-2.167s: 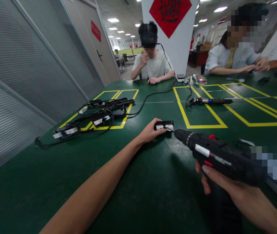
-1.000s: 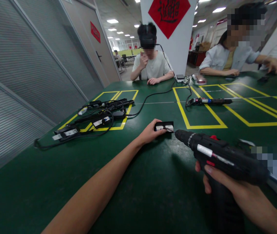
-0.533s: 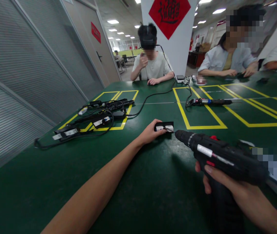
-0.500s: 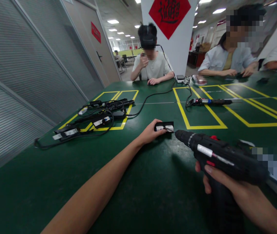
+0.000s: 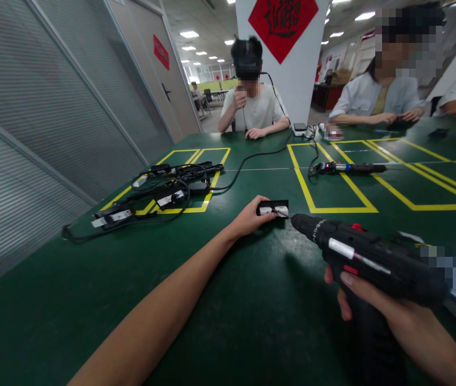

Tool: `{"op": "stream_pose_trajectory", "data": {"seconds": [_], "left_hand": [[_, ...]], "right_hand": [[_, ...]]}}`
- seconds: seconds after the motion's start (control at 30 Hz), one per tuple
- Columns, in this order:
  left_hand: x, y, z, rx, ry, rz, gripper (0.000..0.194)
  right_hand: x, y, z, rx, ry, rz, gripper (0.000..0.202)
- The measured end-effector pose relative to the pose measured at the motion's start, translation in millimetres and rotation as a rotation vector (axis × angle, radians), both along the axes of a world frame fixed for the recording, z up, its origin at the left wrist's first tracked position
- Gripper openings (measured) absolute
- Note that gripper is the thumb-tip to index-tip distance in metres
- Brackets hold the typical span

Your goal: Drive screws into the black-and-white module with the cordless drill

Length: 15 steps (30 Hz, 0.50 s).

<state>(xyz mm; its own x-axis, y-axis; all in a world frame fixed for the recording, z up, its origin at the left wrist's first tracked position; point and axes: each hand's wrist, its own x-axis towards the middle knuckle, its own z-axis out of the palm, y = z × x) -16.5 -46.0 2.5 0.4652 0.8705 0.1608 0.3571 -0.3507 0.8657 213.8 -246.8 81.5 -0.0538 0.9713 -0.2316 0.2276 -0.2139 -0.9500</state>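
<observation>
My left hand [image 5: 252, 216] grips a small black box with white labels [image 5: 276, 208] on the green table. The fingers wrap round its left end. My right hand [image 5: 376, 297] is closed round the handle of a black power drill [image 5: 372, 257], which points left. The drill's front end is right beside the box's right end; whether the tip touches it cannot be made out. The thumb of my right hand lies along the drill's side, below a small red mark.
Black devices with cables [image 5: 171, 187] lie on the left of the green table [image 5: 231, 321]. A cylindrical tool [image 5: 348, 168] lies across yellow tape beyond the drill. One person [image 5: 270, 104] sits opposite, another [image 5: 376, 102] at the right, with a third person's arm beside.
The whole view has shifted slightly, so everything sits a little further right. Both hands keep their hold, and the drill and box stay in about the same relation.
</observation>
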Motion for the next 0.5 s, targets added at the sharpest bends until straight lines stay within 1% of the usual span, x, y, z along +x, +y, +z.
{"op": "stream_pose_trajectory", "data": {"seconds": [0.5], "left_hand": [[0.1, 1.4, -1.9, 0.007, 0.003, -0.005, 0.048]], "right_hand": [[2.4, -0.5, -5.8, -0.033, -0.016, -0.013, 0.031]]}}
